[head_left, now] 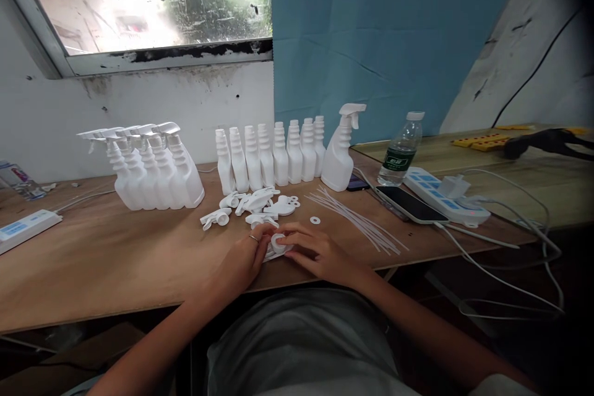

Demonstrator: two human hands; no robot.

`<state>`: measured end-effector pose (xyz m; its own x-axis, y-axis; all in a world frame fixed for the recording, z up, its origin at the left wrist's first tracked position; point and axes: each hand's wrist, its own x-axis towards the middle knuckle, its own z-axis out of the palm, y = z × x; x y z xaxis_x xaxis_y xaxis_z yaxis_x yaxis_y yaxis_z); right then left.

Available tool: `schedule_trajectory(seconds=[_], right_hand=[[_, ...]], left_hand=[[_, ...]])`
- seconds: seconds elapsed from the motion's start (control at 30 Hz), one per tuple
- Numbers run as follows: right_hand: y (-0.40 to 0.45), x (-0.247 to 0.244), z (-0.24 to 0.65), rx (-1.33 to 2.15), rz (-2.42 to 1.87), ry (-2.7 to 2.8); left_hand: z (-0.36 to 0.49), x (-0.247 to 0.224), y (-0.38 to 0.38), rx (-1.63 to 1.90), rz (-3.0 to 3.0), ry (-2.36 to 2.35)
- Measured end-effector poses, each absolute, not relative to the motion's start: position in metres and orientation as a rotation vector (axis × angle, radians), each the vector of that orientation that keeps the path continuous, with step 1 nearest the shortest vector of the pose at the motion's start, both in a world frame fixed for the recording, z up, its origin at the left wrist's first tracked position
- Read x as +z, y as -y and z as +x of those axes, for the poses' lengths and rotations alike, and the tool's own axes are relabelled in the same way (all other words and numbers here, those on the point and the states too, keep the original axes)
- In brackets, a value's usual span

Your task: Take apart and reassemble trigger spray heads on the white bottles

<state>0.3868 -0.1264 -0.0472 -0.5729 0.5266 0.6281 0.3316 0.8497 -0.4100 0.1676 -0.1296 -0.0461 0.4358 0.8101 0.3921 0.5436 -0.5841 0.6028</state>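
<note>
At the front edge of the table, a white spray head point(277, 242) sits between my two hands, its round collar facing up. My left hand point(253, 252) grips it from the left, fingers bent around it. From the right, the fingers of my right hand point(318, 250) close on the collar and the side of the same part. Just beyond my fingers lies a pile of loose white spray heads point(257, 200). A small white ring washer point(315, 220) lies right of the pile. Thin white dip tubes point(357, 223) are spread out farther right.
Several open white bottles point(250, 161) stand in a row at the back. One bottle with a spray head point(338, 161) is at their right, and a group of capped spray bottles point(158, 173) at the left. A water bottle point(401, 151), phone point(411, 204) and power strip point(445, 198) occupy the right.
</note>
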Motion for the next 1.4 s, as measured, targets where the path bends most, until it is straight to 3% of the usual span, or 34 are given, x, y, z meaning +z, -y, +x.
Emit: schedule_trajectory(seconds=[1.03, 1.4], right_hand=[[0.123, -0.059, 0.382, 0.364, -0.793, 2.26], [0.13, -0.057, 0.376, 0.149, -0.868, 2.296]], left_hand=[[0.163, -0.051, 0.131, 0.84, 2.857, -1.17], [0.163, -0.047, 0.13, 0.833, 2.952, -1.091]])
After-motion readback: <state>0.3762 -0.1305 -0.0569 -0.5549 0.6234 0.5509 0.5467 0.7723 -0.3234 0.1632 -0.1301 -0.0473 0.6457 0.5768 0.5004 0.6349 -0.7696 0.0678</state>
